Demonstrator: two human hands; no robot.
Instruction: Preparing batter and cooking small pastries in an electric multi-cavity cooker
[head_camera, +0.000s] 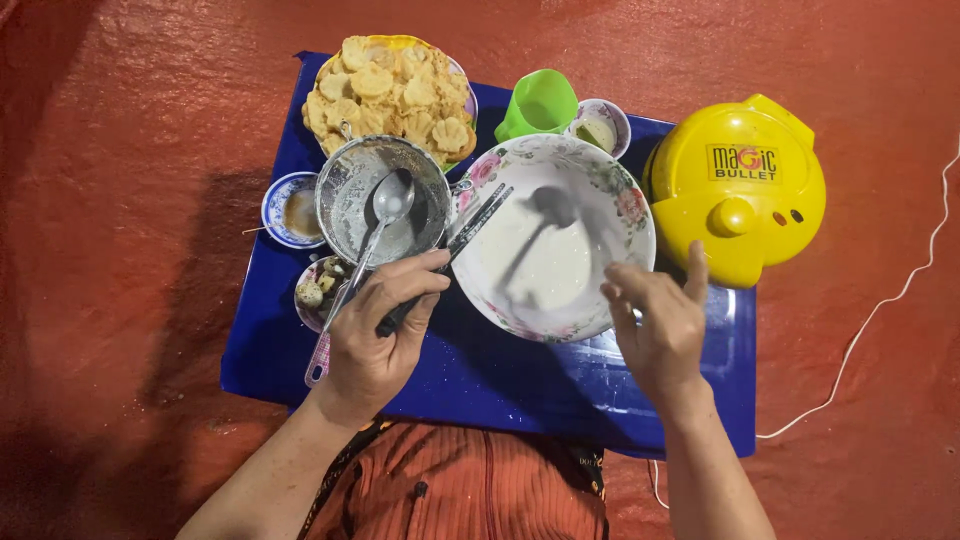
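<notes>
Red mat, blue board (480, 380). My left hand (375, 335) pinches chopsticks (450, 255) and spoon (365, 250) together; right hand (660, 325) hangs spread beside the floral bowl (555, 235) at twelve. That crowded grip could slip, tipping the sieve (380, 200).

Bare forearms, no sleeves; ribbed orange-red garment (dark trim) at the lap

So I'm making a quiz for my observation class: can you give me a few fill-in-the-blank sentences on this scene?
1. The left hand holds a pair of dark ____ and a spoon.
2. The spoon's bowl rests in a metal ____.
3. The floral bowl holds a ____ liquid.
4. The lidded appliance beyond the right hand is ____ in colour.

Missing words: chopsticks; sieve; white; yellow
</notes>
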